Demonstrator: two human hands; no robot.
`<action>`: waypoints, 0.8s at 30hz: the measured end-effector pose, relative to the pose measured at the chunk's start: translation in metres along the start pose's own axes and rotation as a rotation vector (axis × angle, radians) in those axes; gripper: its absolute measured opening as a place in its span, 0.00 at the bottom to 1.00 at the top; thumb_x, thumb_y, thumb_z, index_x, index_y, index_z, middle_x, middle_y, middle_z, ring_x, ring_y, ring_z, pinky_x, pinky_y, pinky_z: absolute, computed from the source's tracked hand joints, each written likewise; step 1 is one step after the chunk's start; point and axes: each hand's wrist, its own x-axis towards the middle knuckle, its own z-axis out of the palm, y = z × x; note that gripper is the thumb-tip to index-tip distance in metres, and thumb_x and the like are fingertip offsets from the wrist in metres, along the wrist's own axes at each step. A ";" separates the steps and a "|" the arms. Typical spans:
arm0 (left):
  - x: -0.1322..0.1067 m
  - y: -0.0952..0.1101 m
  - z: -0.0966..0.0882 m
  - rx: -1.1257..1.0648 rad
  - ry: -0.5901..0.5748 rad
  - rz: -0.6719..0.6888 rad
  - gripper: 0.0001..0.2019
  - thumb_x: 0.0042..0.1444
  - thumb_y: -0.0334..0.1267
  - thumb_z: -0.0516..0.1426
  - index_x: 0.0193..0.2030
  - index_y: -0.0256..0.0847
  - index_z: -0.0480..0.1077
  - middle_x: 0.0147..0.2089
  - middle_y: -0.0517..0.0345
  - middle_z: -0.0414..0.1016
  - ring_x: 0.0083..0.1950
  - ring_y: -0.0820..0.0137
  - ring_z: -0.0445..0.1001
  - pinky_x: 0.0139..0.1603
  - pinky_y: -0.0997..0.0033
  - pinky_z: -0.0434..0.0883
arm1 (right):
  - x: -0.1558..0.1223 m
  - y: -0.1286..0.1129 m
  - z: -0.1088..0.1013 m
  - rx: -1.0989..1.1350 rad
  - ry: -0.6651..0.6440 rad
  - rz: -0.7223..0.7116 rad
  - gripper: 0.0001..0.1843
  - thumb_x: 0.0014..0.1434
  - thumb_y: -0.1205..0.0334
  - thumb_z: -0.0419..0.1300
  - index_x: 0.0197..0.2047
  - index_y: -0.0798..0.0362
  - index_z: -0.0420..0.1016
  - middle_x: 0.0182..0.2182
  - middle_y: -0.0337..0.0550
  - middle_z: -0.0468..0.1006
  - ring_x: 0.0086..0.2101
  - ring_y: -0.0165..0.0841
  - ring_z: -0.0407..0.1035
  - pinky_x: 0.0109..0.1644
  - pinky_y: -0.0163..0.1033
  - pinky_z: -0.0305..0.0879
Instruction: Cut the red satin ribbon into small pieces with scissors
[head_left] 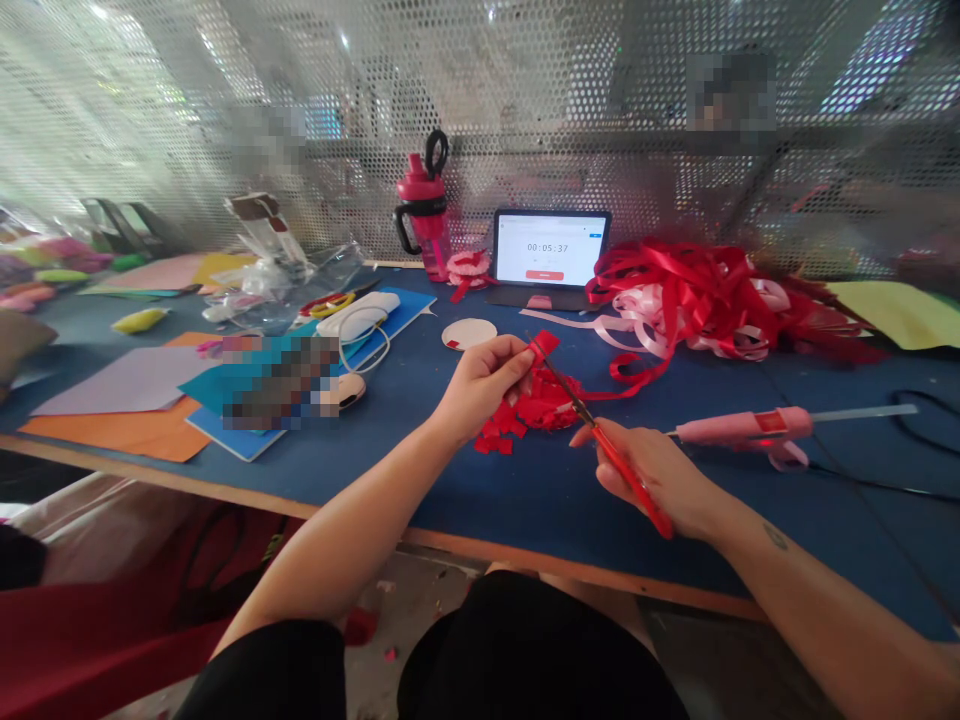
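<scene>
Between thumb and fingers, my left hand (491, 372) pinches a short piece of red ribbon (546, 344). My right hand (651, 468) is closed around the red handles of a pair of scissors (624, 472). Their blades reach up to the ribbon beside my left fingertips; whether they are parted is hard to see. Below lies a heap of small cut red ribbon pieces (501, 432). A red strand runs from that area to a big tangle of red and pink ribbon (705, 295) at the right. Behind my left hand rests a white disc (469, 332) with a small red piece on it.
A pink glue gun (742, 428) with its cord lies at right. At the back stand a tablet (552, 250) showing a timer and a pink bottle (424, 220). Coloured sheets (112, 382), a blue notebook (232, 435) and a white cable (366, 335) lie at left.
</scene>
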 end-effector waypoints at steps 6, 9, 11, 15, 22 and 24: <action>-0.001 0.002 0.000 -0.004 0.011 -0.022 0.11 0.51 0.40 0.58 0.24 0.36 0.63 0.18 0.65 0.60 0.18 0.83 0.56 0.17 0.82 0.49 | 0.000 0.001 -0.001 0.015 0.003 -0.004 0.31 0.60 0.34 0.43 0.45 0.52 0.69 0.21 0.38 0.67 0.19 0.30 0.59 0.25 0.34 0.51; -0.002 0.003 0.001 -0.003 0.029 -0.010 0.10 0.51 0.39 0.58 0.24 0.36 0.64 0.18 0.65 0.59 0.19 0.83 0.55 0.19 0.82 0.50 | 0.000 0.004 -0.001 0.103 0.001 -0.031 0.36 0.59 0.30 0.39 0.45 0.53 0.70 0.22 0.39 0.68 0.20 0.30 0.62 0.25 0.34 0.53; -0.002 0.003 0.001 0.016 0.029 0.005 0.10 0.51 0.39 0.57 0.25 0.36 0.64 0.18 0.65 0.59 0.19 0.83 0.55 0.20 0.81 0.50 | 0.000 0.005 0.000 0.136 -0.002 -0.030 0.39 0.58 0.28 0.38 0.46 0.53 0.70 0.21 0.39 0.68 0.20 0.31 0.63 0.25 0.34 0.55; -0.001 0.000 -0.002 0.040 0.006 0.020 0.10 0.52 0.40 0.57 0.26 0.37 0.65 0.18 0.65 0.60 0.19 0.82 0.55 0.20 0.81 0.50 | 0.000 0.006 0.001 0.175 -0.005 -0.032 0.42 0.56 0.26 0.36 0.46 0.53 0.70 0.21 0.39 0.68 0.21 0.31 0.64 0.25 0.34 0.56; 0.000 -0.002 -0.002 0.048 0.010 0.038 0.10 0.51 0.40 0.58 0.25 0.37 0.65 0.18 0.65 0.60 0.19 0.82 0.55 0.20 0.80 0.51 | 0.001 0.004 0.000 0.220 -0.030 -0.027 0.41 0.56 0.26 0.37 0.45 0.54 0.71 0.18 0.38 0.68 0.20 0.31 0.64 0.24 0.34 0.55; 0.000 -0.002 -0.002 0.050 0.006 0.047 0.09 0.51 0.39 0.58 0.26 0.37 0.65 0.18 0.65 0.60 0.19 0.82 0.55 0.20 0.80 0.51 | 0.001 0.002 -0.001 0.235 -0.044 -0.024 0.40 0.58 0.28 0.38 0.44 0.53 0.71 0.17 0.37 0.67 0.20 0.31 0.63 0.24 0.34 0.54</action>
